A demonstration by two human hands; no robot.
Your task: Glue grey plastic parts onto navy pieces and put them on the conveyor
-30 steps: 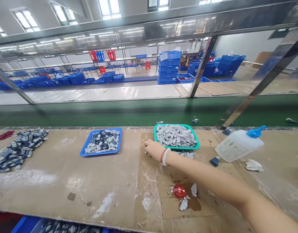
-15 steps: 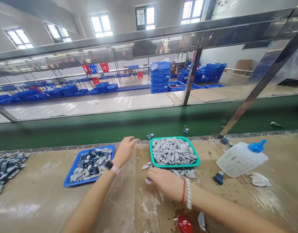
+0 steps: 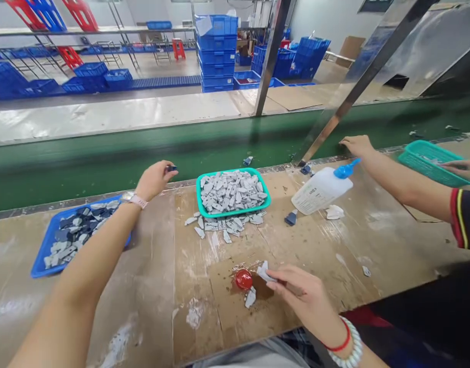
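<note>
Pale scrap [image 3: 264, 271] is pinched narrowly in the right hand [image 3: 302, 297], its long axis diagonal, its tip just beside a red cap [image 3: 243, 279]. Left hand [image 3: 154, 180], above a blue tray [image 3: 39, 269], pinches a small dark piece [image 3: 171, 168].

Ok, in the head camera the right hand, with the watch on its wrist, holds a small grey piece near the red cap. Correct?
The watch is on the left wrist, not the right, as the head view shows. The right hand does hold the small grey piece near the red cap.
</note>
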